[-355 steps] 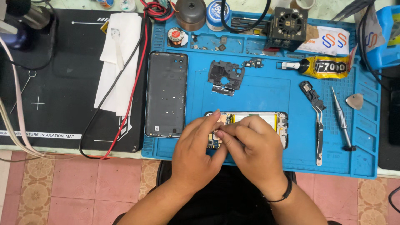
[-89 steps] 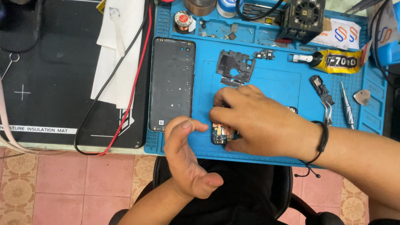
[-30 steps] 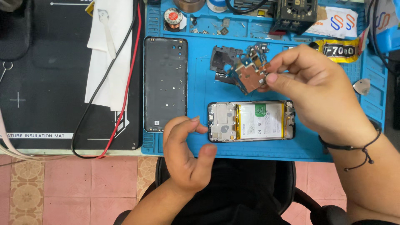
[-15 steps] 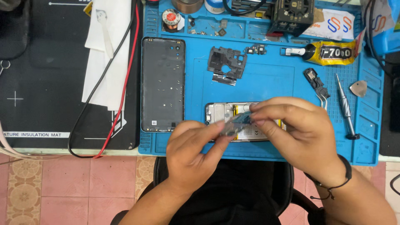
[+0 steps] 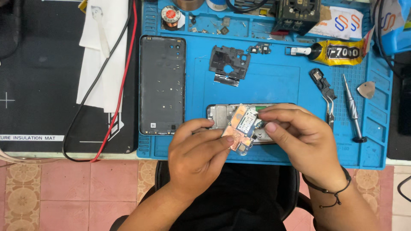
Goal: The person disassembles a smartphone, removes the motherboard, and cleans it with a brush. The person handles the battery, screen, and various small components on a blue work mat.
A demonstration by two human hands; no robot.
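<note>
A small circuit board [image 5: 240, 130] is pinched between the left hand [image 5: 198, 150] and the right hand [image 5: 299, 139], its long axis tilted from lower left to upper right, just above the opened phone [image 5: 220, 115] on the blue mat [image 5: 274, 85]. A back cover [image 5: 162, 85] is laid lengthwise beside them.

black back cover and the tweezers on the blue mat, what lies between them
In the head view, between the black back cover and the tweezers lies a dark inner phone cover plate on the blue mat; the rest of that stretch is bare.
</note>
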